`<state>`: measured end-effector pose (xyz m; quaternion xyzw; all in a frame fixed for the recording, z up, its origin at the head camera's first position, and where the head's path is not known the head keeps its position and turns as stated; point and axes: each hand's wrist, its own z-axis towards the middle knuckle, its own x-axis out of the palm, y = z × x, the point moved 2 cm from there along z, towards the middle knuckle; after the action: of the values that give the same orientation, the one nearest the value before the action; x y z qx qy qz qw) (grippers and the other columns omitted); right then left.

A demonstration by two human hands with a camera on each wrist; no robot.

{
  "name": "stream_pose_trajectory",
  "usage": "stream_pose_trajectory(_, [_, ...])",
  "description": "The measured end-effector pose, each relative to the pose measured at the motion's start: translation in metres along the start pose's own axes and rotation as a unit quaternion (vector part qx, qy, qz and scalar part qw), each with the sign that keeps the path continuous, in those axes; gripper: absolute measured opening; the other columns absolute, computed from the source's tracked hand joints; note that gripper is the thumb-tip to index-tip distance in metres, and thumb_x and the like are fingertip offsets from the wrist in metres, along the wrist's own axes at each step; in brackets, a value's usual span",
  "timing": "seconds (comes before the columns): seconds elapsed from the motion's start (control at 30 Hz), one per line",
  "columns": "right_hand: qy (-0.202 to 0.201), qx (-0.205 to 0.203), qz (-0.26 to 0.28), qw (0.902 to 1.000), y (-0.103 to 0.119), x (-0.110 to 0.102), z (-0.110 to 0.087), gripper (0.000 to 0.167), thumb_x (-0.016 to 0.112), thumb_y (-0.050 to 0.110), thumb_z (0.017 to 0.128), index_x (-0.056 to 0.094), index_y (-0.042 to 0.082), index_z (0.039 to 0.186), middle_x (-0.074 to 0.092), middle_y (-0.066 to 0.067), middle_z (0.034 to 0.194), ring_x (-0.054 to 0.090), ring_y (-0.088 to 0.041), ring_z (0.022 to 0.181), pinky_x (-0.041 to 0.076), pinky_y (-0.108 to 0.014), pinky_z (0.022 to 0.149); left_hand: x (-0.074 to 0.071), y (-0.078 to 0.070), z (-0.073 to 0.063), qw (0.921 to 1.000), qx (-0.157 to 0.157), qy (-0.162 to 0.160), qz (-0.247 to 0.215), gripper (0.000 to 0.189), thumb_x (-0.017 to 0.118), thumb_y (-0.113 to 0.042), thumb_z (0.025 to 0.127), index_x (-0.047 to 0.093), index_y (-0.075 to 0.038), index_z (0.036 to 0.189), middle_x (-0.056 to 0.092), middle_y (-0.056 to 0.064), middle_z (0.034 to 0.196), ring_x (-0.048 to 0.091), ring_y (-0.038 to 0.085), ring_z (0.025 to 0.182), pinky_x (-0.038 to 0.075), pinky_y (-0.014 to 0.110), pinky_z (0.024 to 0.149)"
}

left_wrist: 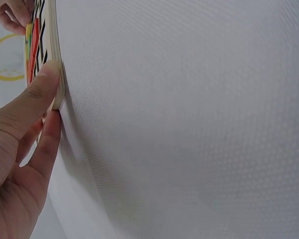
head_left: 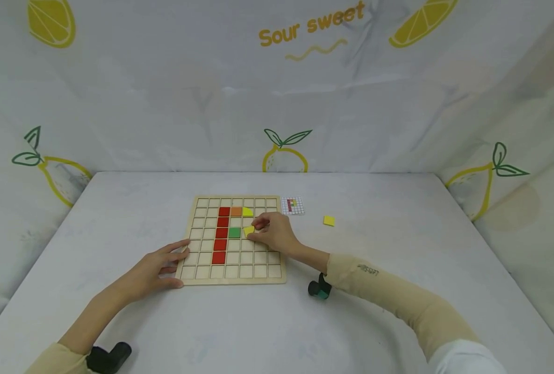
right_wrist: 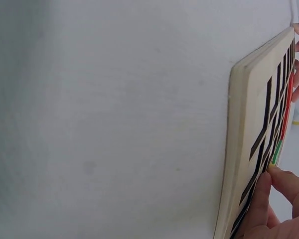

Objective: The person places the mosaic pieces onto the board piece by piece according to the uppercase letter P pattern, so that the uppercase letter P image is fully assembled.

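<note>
A wooden grid board (head_left: pixel 232 281) lies on the white table. Its squares hold a column of red tiles (head_left: pixel 222 222), an orange tile (head_left: pixel 236 211), a yellow tile with a rounded corner (head_left: pixel 248 212) and a green tile (head_left: pixel 234 232). My right hand (head_left: pixel 277 232) pinches a yellow tile (head_left: pixel 248 231) between thumb and fingers, low over the square right of the green one. My left hand (head_left: pixel 157 270) rests against the board's left side, fingers spread along the edge. In the left wrist view, the left thumb (left_wrist: pixel 37 97) touches the board's corner (left_wrist: pixel 59 97).
A small pattern card (head_left: pixel 293 205) lies by the board's upper right corner, showing a coloured figure on a grid. Farther right is a loose yellow square tile (head_left: pixel 329 221). Black wrist devices (head_left: pixel 320 287) sit at both wrists. A lemon-printed cloth (head_left: pixel 188 104) hangs behind the table.
</note>
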<state>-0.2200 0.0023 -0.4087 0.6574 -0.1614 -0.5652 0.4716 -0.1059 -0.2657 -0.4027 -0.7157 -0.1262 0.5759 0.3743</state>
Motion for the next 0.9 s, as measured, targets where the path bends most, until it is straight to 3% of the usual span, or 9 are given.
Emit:
stream_pose_trajectory(0.53, [0.000,-0.011,-0.005,0.9999,0.0007,0.0023,0.0031,0.020,0.081,0.007,0.076,0.069,-0.003,0.089,0.067,-0.009,0.080,0.058,-0.014,0.070,0.052,-0.013,0.062,-0.0005,0.0001,0.0001,1.0000,-0.004,0.001,-0.002,0.076,0.079,-0.004,0.075,0.041,0.012,0.138,0.034,0.025,0.148,0.056,0.040,0.115,0.057,0.033,0.087])
stream_pose_trajectory(0.9, [0.011,0.011,0.018,0.9997,-0.0028,-0.0016,0.0025,0.017,0.079,0.006,0.078,0.070,-0.001,0.091,0.068,-0.006,0.080,0.062,-0.012,0.072,0.054,-0.016,0.065,-0.0004,0.0015,0.0009,0.9999,0.001,0.004,-0.010,0.080,0.079,-0.003,0.075,0.037,0.011,0.141,0.038,0.028,0.144,0.057,0.041,0.114,0.057,0.034,0.087])
